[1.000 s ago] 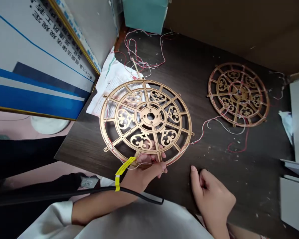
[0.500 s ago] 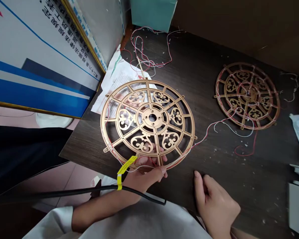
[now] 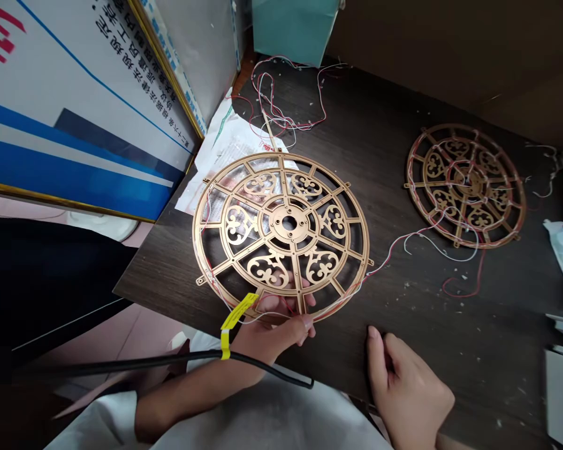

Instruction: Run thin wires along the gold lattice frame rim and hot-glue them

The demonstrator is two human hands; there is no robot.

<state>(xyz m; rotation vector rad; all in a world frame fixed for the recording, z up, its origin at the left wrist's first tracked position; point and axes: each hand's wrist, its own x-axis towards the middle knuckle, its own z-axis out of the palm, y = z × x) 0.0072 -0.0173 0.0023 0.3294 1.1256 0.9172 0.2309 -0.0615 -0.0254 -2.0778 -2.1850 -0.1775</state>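
My left hand grips the near rim of a round gold openwork panel, thumb on top and fingers underneath. Spokes, scrollwork and a central hole make up the panel, which is tilted over the table. Red and white wires follow its near rim and left side, passing by my thumb. From the panel's right edge they run on to a second gold panel, lying on the table with wires wound over it. My right hand rests at the table's front edge, curled closed; whatever its fingers hold, if anything, is hidden.
The dark wooden table carries small scraps. White paper and a tangle of wires lie at the back left, near a teal box. A framed board stands left. A black cable with a yellow tag crosses in front.
The view has shifted slightly, so the board and table items sit a little differently. Both hands keep their poses, and the left still grips the panel.
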